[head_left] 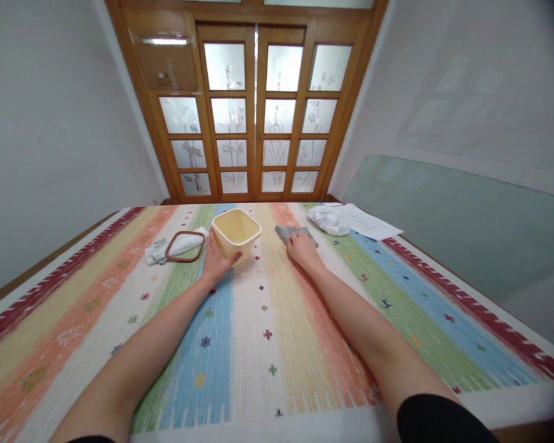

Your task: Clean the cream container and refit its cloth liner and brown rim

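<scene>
My left hand grips a pale yellow square plastic bin by its near left side, holding it tilted so its hollow inside shows. To the right, my right hand rests on a folded grey cloth on the table, its fingers curled over the near edge. Left of the bin lies a brown square ring with rounded corners, partly over a crumpled white plastic bag.
A striped, patterned tablecloth covers the table. At the far right sit a white plastic bag and a printed paper sheet. Behind stand wooden doors with glass panes. A pale green board leans along the right wall.
</scene>
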Available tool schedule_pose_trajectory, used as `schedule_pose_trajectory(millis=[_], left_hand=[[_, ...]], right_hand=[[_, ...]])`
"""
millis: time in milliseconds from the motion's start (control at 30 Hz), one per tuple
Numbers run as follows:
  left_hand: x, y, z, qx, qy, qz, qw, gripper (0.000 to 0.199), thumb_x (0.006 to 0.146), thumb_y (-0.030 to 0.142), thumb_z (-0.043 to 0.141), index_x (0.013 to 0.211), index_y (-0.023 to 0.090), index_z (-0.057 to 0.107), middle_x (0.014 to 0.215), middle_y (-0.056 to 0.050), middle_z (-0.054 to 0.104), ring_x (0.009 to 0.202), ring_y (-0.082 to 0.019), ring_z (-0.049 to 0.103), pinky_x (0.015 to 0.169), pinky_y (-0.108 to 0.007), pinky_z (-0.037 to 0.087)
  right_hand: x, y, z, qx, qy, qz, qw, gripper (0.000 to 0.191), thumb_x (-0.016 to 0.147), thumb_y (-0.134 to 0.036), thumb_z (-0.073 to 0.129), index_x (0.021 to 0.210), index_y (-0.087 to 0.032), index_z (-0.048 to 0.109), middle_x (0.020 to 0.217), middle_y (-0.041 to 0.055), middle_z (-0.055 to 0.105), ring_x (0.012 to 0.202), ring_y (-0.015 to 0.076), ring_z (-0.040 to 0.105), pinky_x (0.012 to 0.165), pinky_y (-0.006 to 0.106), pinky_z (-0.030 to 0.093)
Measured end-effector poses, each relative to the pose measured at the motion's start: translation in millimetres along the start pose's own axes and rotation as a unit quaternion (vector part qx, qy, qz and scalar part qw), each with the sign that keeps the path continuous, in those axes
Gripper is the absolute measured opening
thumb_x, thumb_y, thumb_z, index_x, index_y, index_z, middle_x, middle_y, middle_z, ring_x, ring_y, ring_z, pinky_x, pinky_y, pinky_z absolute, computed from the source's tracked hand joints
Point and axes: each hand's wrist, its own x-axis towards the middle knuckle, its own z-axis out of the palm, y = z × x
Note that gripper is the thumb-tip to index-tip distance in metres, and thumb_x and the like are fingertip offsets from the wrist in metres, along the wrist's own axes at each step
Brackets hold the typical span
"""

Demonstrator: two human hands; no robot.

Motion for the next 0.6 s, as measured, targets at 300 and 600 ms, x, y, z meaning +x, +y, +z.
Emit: schedule_pose_trajectory(millis=[300,600], left_hand=[[3,-15,6.1,-0.07,0.01,-0.056,0.996,0.118,0.079,0.059,0.08,0.166,0.016,0.013,0.171,-0.021,0.023,0.16,-0.033,0.023,0.132,-0.046,0.017],[3,-6,7.7,-0.092,-0.005,-0.064,0.994,0.118,0.078,0.057,0.081,0.166,0.018,0.013,0.17,-0.02,0.024,0.159,-0.033,0.024,0.131,-0.047,0.02]], right_hand=[[3,-7,15,-0.022,0.024,-0.016,0.999,0.041,0.105,-0.039,0.042,0.122,-0.012,0.068,0.126,0.0221,0.061,0.12,0.0359,0.051,0.103,0.047,0.039],[46,-1,29,0.006,0.025,0.036,0.999,0.044,0.103,-0.036,0.041,0.128,-0.01,0.067,0.132,0.0245,0.057,0.126,0.0384,0.047,0.108,0.051,0.035]])
